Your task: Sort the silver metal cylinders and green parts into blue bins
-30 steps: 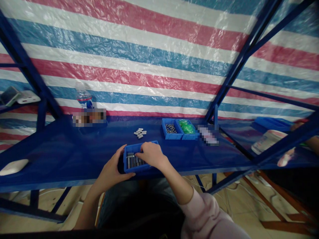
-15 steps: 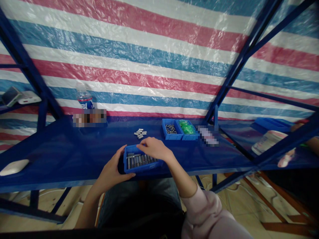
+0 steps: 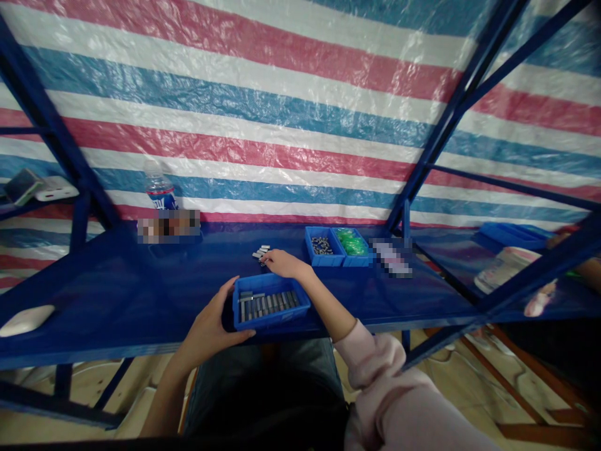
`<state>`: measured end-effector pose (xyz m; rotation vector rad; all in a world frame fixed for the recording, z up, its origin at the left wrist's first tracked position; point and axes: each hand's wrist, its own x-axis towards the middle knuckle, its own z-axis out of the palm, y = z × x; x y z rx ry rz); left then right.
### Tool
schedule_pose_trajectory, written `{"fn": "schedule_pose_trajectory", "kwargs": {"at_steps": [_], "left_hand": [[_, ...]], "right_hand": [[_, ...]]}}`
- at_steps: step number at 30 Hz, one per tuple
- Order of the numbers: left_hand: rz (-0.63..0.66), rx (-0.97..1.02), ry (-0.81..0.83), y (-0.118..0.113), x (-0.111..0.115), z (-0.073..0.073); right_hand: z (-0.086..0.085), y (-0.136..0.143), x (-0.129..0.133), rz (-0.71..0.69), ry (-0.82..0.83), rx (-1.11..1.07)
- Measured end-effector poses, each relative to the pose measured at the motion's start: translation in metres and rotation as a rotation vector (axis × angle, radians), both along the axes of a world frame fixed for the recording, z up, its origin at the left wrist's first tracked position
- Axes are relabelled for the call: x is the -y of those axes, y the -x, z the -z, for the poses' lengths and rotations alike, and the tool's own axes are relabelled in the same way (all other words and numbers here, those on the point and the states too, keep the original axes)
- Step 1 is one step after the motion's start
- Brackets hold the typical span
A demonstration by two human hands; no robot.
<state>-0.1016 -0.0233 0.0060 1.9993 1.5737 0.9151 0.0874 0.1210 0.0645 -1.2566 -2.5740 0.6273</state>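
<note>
My left hand (image 3: 213,322) grips the left end of a blue bin (image 3: 272,318), thumb along its front and fingers at its back left corner. Inside the bin, several metal cylinders (image 3: 270,304) stand in a row, with a few lying across at the left. Behind the bin, my right hand (image 3: 284,264) reaches down with its fingertips together on a small pile of metal cylinders (image 3: 261,252) on the blue table. The fingertips cover part of the pile, and what lies between them is too small to make out.
Two joined blue bins stand behind on the right, one with small metal parts (image 3: 322,245), one with green pieces (image 3: 350,242). A bottle (image 3: 161,191) is at the back left, a white object (image 3: 27,320) at far left. Another person's arm (image 3: 589,269) shows at far right.
My right hand has moved from above the blue bin back to the pile of cylinders, uncovering the bin's right part. My left hand stays on the bin.
</note>
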Motion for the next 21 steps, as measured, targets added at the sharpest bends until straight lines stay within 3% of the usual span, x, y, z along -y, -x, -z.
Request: {"fn": "schedule_pose_trajectory", "kwargs": {"at_steps": [8, 14, 21], "left_hand": [[0.002, -0.007, 0.004, 0.001, 0.0, 0.0], [-0.004, -0.002, -0.019, 0.001, -0.001, 0.002], [0.007, -0.004, 0.001, 0.001, -0.001, 0.003]], "right_hand": [[0.002, 0.0, -0.004, 0.093, 0.101, -0.005], [-0.009, 0.0, 0.003, 0.152, 0.136, 0.048], [-0.021, -0.001, 0.016, 0.258, 0.009, 0.133]]}}
